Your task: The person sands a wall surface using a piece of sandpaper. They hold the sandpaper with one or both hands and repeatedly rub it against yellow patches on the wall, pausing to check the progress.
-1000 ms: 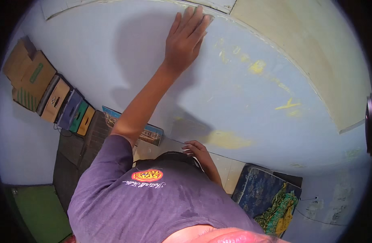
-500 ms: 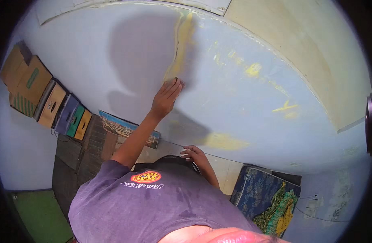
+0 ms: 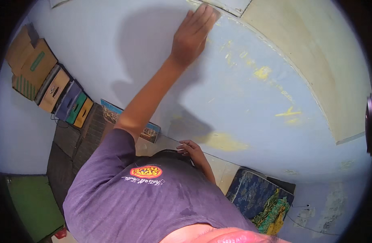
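Pale-blue wall (image 3: 250, 101) straight beyond the purple shirt (image 3: 125, 194). Left hand (image 3: 190, 38) farthest from the shirt, fingers straight and close together, apparently pressing a brownish-grey piece (image 3: 218, 15) to the wall (mostly hidden, material unclear). Right hand (image 3: 190, 148) just beyond the shirt, fingers loosely bent, nothing visible in it. Hands well apart. Progress, by judgement: under way, not wrapped up. Broad yellow patch (image 3: 226, 141) showing beyond the shirt's right side, smaller yellow marks (image 3: 262, 73) farther out, much of the rest blue. Unable to judge amount left; surface under left hand hidden. Coloured drawers (image 3: 70, 105) left of the shirt, dark-blue mattress (image 3: 254, 192) right of it.
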Demonstrator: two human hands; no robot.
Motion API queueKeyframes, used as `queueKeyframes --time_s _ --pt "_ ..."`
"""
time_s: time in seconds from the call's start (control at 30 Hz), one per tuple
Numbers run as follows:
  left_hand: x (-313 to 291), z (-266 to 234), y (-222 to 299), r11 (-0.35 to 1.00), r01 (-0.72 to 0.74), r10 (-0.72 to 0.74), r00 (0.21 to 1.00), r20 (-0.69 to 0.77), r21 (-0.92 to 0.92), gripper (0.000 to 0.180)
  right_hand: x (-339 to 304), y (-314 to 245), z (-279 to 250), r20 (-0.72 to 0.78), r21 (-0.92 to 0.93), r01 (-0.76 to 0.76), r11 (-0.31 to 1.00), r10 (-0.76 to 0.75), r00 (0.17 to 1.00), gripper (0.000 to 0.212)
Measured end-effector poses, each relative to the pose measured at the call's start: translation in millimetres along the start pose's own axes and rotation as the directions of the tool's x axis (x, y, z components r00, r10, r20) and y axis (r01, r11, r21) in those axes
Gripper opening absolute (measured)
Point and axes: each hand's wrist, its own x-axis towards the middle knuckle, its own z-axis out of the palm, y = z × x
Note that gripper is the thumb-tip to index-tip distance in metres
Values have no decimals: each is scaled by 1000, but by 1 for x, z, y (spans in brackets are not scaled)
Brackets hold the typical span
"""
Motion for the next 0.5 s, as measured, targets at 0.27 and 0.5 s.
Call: queueKeyframes --time_s 0.27,0.5 --pt "-134 -36 24 989 113 -138 931 338 92 46 0 10 -4 -35 50 7 999 -5 999 32" --pt "-140 -57 30 988 148 -127 935 331 -41 47 2 17 -2 3 26 6 1000 -6 1000 33"
